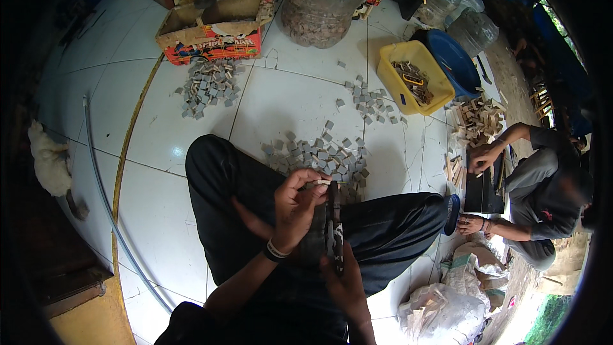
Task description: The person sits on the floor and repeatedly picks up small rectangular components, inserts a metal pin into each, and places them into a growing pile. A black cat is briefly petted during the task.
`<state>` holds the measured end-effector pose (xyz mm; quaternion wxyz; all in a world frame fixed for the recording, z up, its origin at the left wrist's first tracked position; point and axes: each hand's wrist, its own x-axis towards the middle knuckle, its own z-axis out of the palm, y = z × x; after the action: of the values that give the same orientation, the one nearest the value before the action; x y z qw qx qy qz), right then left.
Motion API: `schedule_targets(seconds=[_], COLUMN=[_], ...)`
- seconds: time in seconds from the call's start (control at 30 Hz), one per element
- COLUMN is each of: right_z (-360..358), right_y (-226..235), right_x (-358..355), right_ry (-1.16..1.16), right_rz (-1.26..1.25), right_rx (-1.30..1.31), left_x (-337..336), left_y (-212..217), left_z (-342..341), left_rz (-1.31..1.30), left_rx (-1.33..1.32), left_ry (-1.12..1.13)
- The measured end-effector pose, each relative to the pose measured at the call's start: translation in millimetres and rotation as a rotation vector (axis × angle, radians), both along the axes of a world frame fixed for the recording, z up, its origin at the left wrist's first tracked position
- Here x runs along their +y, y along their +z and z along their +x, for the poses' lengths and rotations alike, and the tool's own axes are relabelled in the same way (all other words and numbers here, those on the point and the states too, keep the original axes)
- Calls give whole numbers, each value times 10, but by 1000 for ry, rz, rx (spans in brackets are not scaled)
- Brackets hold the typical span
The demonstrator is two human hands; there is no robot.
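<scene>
Between the fingertips of my left hand [295,207] is a small light piece [322,182], wood-like in colour. My right hand [345,286] is wrapped round the lower end of a long dark hand tool [335,220] with pale patches; its exact kind is unclear. The tool's upper end touches or nearly touches the light piece. Just beyond both hands lies a loose heap of small grey square tiles [319,156] on the floor, in front of my crossed legs.
More grey tiles lie in a left pile [211,86] and a right pile [373,102]. Behind them stand a red cardboard box [214,45], a large clear plastic container [322,9] and a yellow tub [415,99]. A co-worker [543,185] sits at right beside wooden pieces [476,118]. A cat [50,163] lies at left.
</scene>
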<state>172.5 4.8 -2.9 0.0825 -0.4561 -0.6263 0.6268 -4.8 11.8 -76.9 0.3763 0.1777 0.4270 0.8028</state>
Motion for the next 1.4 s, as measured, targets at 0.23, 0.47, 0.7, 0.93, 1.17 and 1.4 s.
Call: schedule_targets(seconds=[0.23,0.47,0.7,0.93,1.17,1.4], right_z=[-51,-7,-220,-191,-217,-165], right_y=[13,83,-146,-89,-161,-274], right_x=[-22,67,-39,82,67,159], right_ry=[-21,-14,93,192,67,62], right_rz=[85,-208,409,442,310,301], right_rx=[37,50,85,-130,39,183], left_x=[5,-5,-27,-37,-47,-287], left_y=[20,-7,26,56,130,480], left_z=[0,-34,-16,-49,-224,-742], left_rz=[69,35,-85,-118,-127,-198], left_rx=[-40,54,247,311,195,-149], left_ry=[-17,3,132,170,161,101])
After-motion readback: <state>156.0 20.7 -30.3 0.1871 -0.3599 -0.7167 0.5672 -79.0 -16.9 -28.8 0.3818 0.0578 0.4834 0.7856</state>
